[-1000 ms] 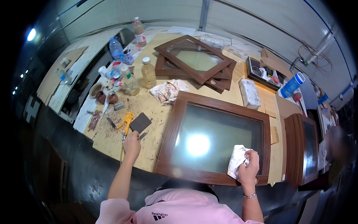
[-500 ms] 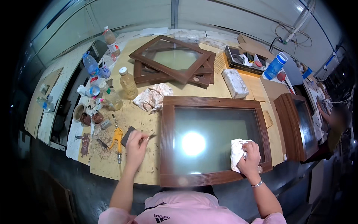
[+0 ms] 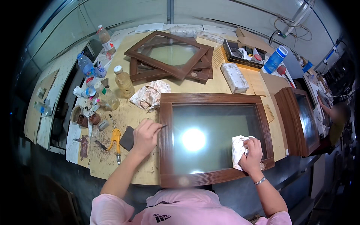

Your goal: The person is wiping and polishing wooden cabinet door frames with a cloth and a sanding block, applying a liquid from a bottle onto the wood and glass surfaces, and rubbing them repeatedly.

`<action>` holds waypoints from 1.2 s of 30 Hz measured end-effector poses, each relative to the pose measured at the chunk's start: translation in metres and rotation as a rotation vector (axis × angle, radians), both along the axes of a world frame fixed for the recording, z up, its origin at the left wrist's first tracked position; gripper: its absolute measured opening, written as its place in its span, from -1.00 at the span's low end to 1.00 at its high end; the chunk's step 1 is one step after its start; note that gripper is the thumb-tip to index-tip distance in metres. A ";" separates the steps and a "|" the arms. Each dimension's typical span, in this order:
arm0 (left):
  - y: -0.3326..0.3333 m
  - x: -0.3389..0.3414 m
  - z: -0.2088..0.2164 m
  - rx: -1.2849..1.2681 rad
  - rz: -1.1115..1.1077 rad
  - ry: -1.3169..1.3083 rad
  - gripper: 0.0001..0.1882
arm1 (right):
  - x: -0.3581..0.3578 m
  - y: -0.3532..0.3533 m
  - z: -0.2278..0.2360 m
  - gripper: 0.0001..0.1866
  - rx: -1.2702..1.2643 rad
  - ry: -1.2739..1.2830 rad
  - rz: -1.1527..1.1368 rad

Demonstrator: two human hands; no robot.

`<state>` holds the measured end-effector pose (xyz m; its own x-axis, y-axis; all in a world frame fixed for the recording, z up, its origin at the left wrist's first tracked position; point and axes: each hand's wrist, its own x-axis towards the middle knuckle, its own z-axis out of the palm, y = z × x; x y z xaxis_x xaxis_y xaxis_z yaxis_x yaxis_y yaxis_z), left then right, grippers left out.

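A brown wood-framed glass panel (image 3: 213,98) lies flat on the table in front of me. My left hand (image 3: 146,135) pinches a small, thin dark strip (image 3: 164,126), its tip over the frame's left side; its exact kind is too small to tell. Over the lower right of the glass, my right hand (image 3: 252,155) is closed on a crumpled white cloth (image 3: 237,149) that rests on the pane. Next to my left hand lies a dark grey flat pad (image 3: 126,138). Beyond it is an orange air blow gun (image 3: 114,139).
More framed panels (image 3: 165,69) lie stacked at the back. A stained crumpled cloth (image 3: 150,94), a bottle of yellowish liquid (image 3: 123,82) and small pots (image 3: 82,120) stand left. Rightward are a wrapped white block (image 3: 234,78), an open box (image 3: 243,56), a blue bottle (image 3: 275,60) and upright panels (image 3: 294,122).
My left hand has moved right and slightly away from me, bringing the dark strip to the frame's left side. My right hand stays on the cloth. The whole view has shifted slightly.
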<state>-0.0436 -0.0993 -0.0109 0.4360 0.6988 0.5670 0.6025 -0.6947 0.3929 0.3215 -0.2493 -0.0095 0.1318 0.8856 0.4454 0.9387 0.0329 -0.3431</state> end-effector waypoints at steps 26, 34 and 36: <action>-0.021 -0.180 -0.086 -0.415 0.869 -0.250 -0.85 | -0.009 -0.001 -0.001 -0.74 -0.031 0.018 0.005; 0.070 -0.225 -0.083 -0.160 0.850 0.397 -0.69 | -0.007 0.002 -0.001 -0.73 -0.025 -0.045 -0.016; 0.075 -0.217 -0.083 -0.262 0.906 0.368 -0.69 | -0.003 0.002 -0.003 -0.71 -0.041 -0.063 -0.039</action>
